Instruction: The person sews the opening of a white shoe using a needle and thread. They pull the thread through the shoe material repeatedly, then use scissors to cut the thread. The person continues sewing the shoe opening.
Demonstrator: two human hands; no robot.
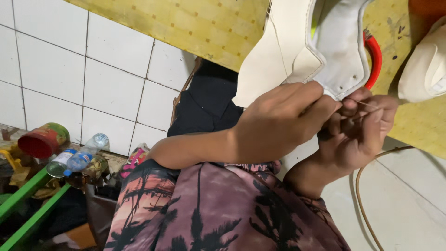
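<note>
Containers: I see a red-lined pot (42,140) and two clear plastic bottles (80,158) at lower left; their contents cannot be determined. Left grip (278,123): fingers closed, pinching the edge of the white shoe upper (334,46), which lies over the yellow worktop (204,25). Right grip (360,128): fingertips closed on a thin needle (367,105) just beside that edge.

2 plastic bottles (79,158), red tin (39,142), red-handled pliers (374,58)
</note>
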